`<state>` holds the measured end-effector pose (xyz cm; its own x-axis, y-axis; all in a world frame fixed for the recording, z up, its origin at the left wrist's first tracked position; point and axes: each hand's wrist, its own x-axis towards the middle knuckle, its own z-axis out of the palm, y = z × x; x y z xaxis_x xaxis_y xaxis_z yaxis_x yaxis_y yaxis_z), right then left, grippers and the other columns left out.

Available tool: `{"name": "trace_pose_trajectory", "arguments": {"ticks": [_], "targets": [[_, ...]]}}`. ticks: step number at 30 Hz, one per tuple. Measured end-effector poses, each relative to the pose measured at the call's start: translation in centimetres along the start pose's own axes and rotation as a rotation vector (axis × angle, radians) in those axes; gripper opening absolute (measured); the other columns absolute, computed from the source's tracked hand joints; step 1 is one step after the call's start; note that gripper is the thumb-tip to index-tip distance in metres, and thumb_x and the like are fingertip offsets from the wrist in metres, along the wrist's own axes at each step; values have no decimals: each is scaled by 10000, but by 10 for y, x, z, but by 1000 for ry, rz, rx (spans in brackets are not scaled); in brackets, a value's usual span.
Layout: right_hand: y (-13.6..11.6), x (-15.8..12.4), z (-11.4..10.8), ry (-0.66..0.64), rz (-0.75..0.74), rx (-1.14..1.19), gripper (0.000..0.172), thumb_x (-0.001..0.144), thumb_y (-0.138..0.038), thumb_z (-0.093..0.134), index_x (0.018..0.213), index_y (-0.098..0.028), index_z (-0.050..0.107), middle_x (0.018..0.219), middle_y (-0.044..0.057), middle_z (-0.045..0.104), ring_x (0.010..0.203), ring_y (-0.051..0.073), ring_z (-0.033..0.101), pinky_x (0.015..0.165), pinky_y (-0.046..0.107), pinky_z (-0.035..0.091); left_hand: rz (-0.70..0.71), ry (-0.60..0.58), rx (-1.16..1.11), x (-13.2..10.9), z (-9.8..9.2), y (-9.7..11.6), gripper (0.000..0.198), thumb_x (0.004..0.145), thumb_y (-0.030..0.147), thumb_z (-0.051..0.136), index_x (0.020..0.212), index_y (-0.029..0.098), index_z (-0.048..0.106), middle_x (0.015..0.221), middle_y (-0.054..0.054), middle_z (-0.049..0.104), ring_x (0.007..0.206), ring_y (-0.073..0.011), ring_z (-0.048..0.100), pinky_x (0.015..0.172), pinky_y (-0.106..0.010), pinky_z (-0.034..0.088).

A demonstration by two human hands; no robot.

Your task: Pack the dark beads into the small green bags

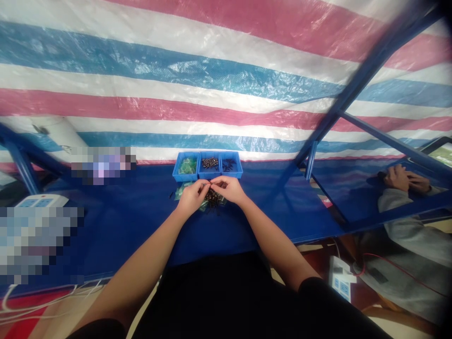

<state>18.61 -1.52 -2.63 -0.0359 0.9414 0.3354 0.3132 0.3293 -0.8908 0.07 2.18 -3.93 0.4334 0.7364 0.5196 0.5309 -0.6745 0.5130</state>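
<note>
My left hand (192, 197) and my right hand (229, 189) meet fingertip to fingertip over a blue table. Each is closed in a pinch; what they hold between them is too small to make out. Beneath them lies a pile of small dark and brassy parts (213, 201), with clear greenish bags (204, 205) around it. Just beyond my hands stand three blue bins side by side: the left bin (186, 178) holds green-tinted bags, the middle bin (209, 175) small brassy parts, the right bin (240, 165) dark slender pieces.
A white power strip (45, 201) sits at the table's left, near blurred-out items. Blue metal frame bars (341, 113) rise on both sides. At the right, another person's hands (402, 180) rest on a neighbouring table. Another power strip (341, 282) is lower right.
</note>
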Motion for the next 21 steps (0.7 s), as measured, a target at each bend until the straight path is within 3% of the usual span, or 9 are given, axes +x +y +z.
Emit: {"name": "trace_pose_trajectory", "arguments": {"ticks": [10, 15, 21], "targets": [[3, 1, 1, 66, -16, -3, 299, 745, -342, 673, 975, -153, 707, 845, 61, 711, 676, 131, 625, 652, 258, 515, -9, 26, -30, 0, 0, 0, 272, 907, 393, 521, 1080, 208, 621, 620, 47, 577, 544, -87, 550, 577, -187, 423], [3, 1, 1, 52, -2, 16, 306, 747, -357, 677, 973, -152, 707, 850, 62, 710, 663, 125, 614, 656, 260, 516, 40, 72, 3, 1, 0, -1, 247, 912, 381, 518, 999, 205, 667, 667, 25, 625, 562, -83, 558, 588, -181, 422], [2, 0, 3, 15, 10, 43, 318, 747, -371, 677, 981, -157, 701, 850, 61, 708, 681, 132, 621, 660, 263, 519, 4, 9, -3, 1, 0, -2, 268, 934, 394, 472, 1020, 207, 644, 752, 6, 673, 567, -92, 570, 589, -193, 423]]}}
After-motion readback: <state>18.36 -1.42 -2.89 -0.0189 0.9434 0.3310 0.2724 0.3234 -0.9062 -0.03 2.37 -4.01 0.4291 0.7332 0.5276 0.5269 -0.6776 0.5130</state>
